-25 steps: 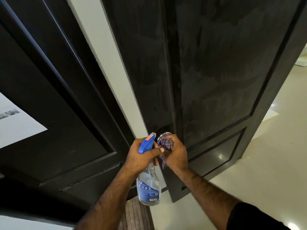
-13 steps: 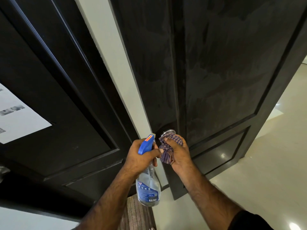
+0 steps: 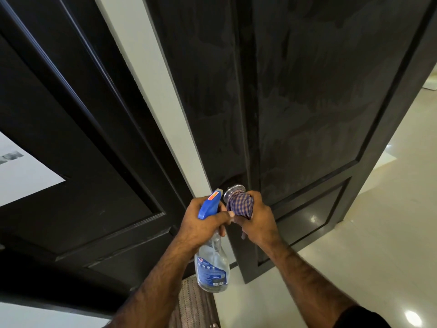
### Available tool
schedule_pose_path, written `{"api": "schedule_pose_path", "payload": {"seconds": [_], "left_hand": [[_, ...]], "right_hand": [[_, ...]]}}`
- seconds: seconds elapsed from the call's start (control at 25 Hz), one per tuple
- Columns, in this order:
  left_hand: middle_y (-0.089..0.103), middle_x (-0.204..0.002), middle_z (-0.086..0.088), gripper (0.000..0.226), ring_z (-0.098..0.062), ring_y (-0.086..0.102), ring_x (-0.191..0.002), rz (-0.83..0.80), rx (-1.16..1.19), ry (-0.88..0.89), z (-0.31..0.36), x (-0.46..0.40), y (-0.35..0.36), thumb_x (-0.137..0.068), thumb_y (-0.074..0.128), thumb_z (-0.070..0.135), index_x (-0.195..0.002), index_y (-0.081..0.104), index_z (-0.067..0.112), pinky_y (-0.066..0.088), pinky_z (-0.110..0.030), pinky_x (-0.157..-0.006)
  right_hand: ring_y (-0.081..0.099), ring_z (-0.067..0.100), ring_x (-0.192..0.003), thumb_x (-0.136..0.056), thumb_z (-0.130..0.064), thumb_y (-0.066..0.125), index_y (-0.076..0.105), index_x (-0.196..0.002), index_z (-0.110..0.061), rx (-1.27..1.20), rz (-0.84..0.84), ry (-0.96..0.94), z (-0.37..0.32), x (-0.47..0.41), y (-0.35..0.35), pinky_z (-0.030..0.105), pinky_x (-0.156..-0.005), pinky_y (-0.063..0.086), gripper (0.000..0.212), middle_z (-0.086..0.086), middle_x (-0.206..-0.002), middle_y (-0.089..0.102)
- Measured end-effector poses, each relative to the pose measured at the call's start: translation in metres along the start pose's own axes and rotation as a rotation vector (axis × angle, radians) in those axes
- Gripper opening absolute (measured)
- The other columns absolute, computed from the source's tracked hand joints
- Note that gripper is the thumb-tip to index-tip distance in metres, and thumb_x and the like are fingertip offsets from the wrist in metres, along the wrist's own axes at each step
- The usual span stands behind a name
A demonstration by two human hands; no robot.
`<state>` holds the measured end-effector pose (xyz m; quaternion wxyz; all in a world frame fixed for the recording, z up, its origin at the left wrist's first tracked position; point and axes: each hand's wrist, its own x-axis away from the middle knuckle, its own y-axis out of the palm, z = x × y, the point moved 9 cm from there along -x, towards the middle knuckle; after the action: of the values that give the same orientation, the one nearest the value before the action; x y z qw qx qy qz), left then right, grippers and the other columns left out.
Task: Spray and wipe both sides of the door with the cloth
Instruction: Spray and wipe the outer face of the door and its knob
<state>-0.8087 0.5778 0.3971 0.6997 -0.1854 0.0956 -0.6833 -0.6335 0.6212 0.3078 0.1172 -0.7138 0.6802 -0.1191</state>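
Left hand (image 3: 203, 223) around spray bottle (image 3: 212, 268), label unreadable; right hand (image 3: 256, 223) gripping checked cloth (image 3: 240, 205) over doorknob (image 3: 233, 192).

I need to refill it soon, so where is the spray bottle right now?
In the head view, low centre: the left hand grips the spray bottle by its neck, just left of the cloth on the door knob.

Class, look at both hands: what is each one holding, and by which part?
The left hand grips the spray bottle by its neck, under the blue trigger head. The right hand holds the bunched checked cloth against the door knob.
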Motion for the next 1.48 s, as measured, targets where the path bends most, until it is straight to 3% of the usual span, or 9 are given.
{"api": "schedule_pose_path", "payload": {"seconds": [0.12, 0.36, 0.52, 0.64, 0.84, 1.0, 1.08, 1.28, 1.48], "left_hand": [[0.073, -0.079, -0.015, 0.025, -0.026, 0.070, -0.058, 0.015, -0.031, 0.019, 0.008, 0.004, -0.002, -0.088, 0.082, 0.017, -0.099, 0.065, 0.002, 0.065, -0.040, -0.066], [0.073, -0.072, -0.009, 0.021, -0.024, 0.068, -0.057, 0.032, -0.042, 0.011, 0.011, 0.006, -0.010, -0.088, 0.081, 0.015, -0.091, 0.066, 0.002, 0.065, -0.042, -0.068], [0.071, -0.069, -0.007, 0.025, -0.026, 0.068, -0.057, 0.005, -0.038, 0.033, 0.014, 0.007, -0.010, -0.088, 0.082, 0.018, -0.089, 0.065, -0.001, 0.063, -0.038, -0.066], [0.072, -0.073, -0.010, 0.040, -0.028, 0.069, -0.058, 0.017, 0.012, -0.003, 0.008, 0.005, -0.014, -0.082, 0.086, 0.027, -0.099, 0.063, -0.002, 0.061, -0.035, -0.064], [0.073, -0.075, -0.010, 0.064, -0.029, 0.071, -0.059, 0.023, 0.000, -0.035, 0.000, 0.007, -0.016, -0.072, 0.088, 0.038, -0.110, 0.060, -0.005, 0.061, -0.036, -0.063], [0.073, -0.076, -0.012, 0.066, -0.030, 0.071, -0.061, 0.025, 0.009, -0.040, -0.002, 0.002, -0.017, -0.073, 0.089, 0.039, -0.112, 0.059, -0.006, 0.064, -0.042, -0.067], [0.074, -0.078, -0.014, 0.079, -0.032, 0.072, -0.062, 0.017, 0.020, -0.043, -0.001, 0.004, -0.014, -0.068, 0.088, 0.046, -0.117, 0.056, -0.007, 0.064, -0.042, -0.066], [0.072, -0.070, -0.015, 0.027, -0.031, 0.068, -0.057, -0.004, 0.022, 0.025, 0.014, 0.012, -0.015, -0.087, 0.082, 0.017, -0.089, 0.065, -0.003, 0.062, -0.041, -0.065], [0.071, -0.076, -0.023, 0.017, -0.030, 0.067, -0.059, 0.011, -0.017, 0.068, 0.021, 0.016, -0.026, -0.091, 0.076, 0.009, -0.084, 0.066, -0.003, 0.061, -0.040, -0.065]], "right_hand": [[0.071, 0.009, -0.079, -0.088, -0.044, 0.086, 0.037, -0.153, -0.024, 0.380, -0.152, -0.109, -0.011, -0.005, -0.012, 0.012, -0.066, 0.055, 0.083, 0.000, -0.119, 0.068], [0.068, 0.022, -0.119, -0.100, -0.050, 0.070, 0.044, -0.155, -0.028, 0.783, -0.413, -0.335, -0.035, -0.032, -0.034, 0.034, -0.101, 0.056, 0.065, 0.005, -0.133, 0.069], [0.072, 0.013, -0.100, -0.098, -0.041, 0.075, 0.063, -0.133, -0.029, 0.432, -0.053, -0.412, -0.063, -0.026, -0.072, 0.015, -0.081, 0.050, 0.039, -0.006, -0.112, 0.072], [0.063, 0.012, -0.104, -0.096, -0.050, 0.074, 0.060, -0.139, -0.023, 0.242, 0.254, -0.252, -0.065, -0.007, -0.067, 0.014, -0.078, 0.046, 0.053, -0.003, -0.122, 0.064], [0.063, 0.037, -0.111, -0.097, -0.042, 0.072, 0.059, -0.136, -0.020, 0.684, 0.363, -0.441, -0.063, 0.015, 0.013, 0.044, -0.087, 0.060, 0.047, 0.019, -0.138, 0.056], [0.050, 0.044, -0.139, -0.088, -0.029, 0.075, 0.060, -0.144, -0.019, 1.067, 0.114, -0.901, -0.055, 0.020, 0.047, 0.066, -0.110, 0.046, 0.058, 0.017, -0.152, 0.052], [0.048, 0.043, -0.140, -0.090, -0.031, 0.073, 0.053, -0.151, -0.019, 1.112, 0.110, -0.882, -0.047, 0.018, 0.047, 0.065, -0.112, 0.046, 0.065, 0.018, -0.155, 0.048], [0.060, 0.031, -0.123, -0.095, -0.039, 0.075, 0.055, -0.147, -0.017, 0.452, 0.389, -0.425, -0.044, 0.008, 0.009, 0.040, -0.098, 0.058, 0.059, 0.019, -0.145, 0.052], [0.079, 0.032, -0.072, -0.093, -0.043, 0.082, 0.070, -0.122, -0.012, -0.775, 0.159, 0.401, 0.011, -0.015, 0.014, 0.041, -0.060, 0.058, 0.045, 0.015, -0.090, 0.081]]}}
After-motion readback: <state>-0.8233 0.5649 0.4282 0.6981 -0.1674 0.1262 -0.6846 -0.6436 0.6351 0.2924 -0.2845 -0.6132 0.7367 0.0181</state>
